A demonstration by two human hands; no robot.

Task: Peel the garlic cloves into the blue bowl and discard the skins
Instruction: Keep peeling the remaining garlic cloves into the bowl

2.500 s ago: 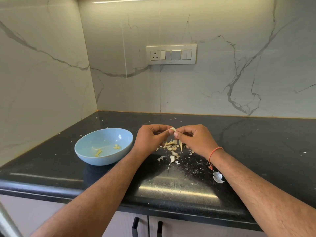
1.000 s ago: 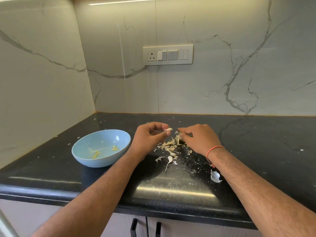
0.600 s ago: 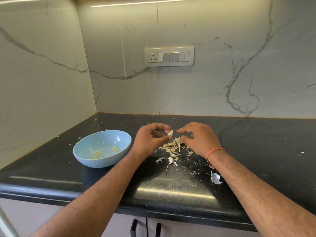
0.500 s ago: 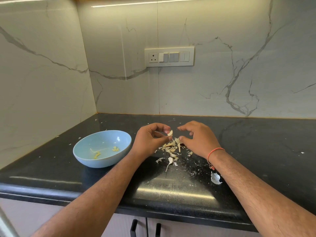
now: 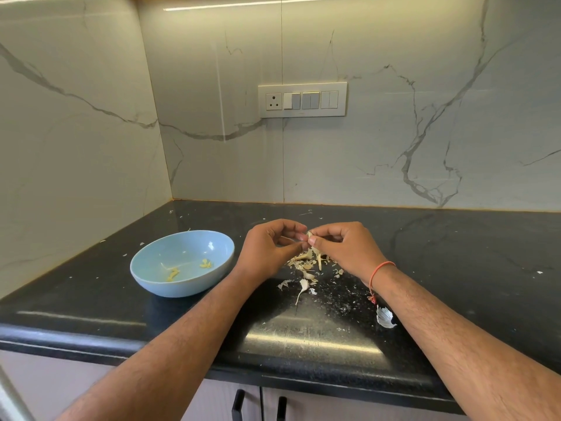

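Left hand (image 5: 267,249) and right hand (image 5: 346,249) fingers both pinch one garlic clove (image 5: 310,237) above skins (image 5: 306,262) on the table (image 5: 455,268).

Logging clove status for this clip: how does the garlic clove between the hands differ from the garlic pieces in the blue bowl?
The garlic clove is pinched by both hands above the counter; the garlic pieces lie loose in the blue bowl. The clove looks pale whitish; the pieces look yellow.
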